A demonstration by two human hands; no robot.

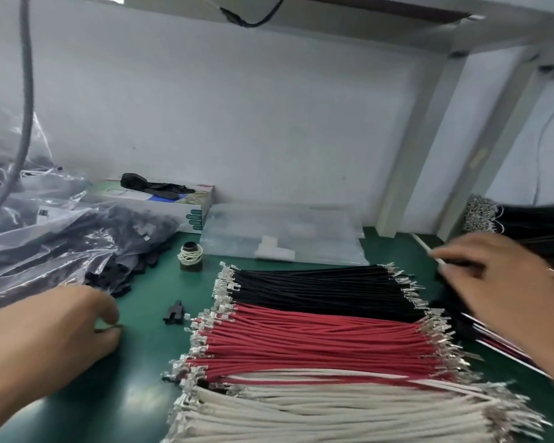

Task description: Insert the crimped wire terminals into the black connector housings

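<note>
L hand (55, 330) on mat (135, 362), R hand (506, 282) over wires (317, 337)

Mat (147, 372) is dark green, glossy. Wire rows on it, back to front: black wires (317, 292), red wires (317, 343), off-white wires (317, 414), all with silver crimped terminals (218, 289) at both ends. Lone connector housing (174, 311) black. Clear plastic bag (29, 231) at left shows black housings (122, 270) spilling out. Small spool (190, 256) dark, wound with cream cord. Box (173, 203) white with teal-green side print and a blue patch on top, black cloth (151, 185) on it. Flat clear bag (282, 235) holds white parts. Far-right bundle (531, 219) black wires, silver tips. Wall (237, 107) pale grey-white.
</note>
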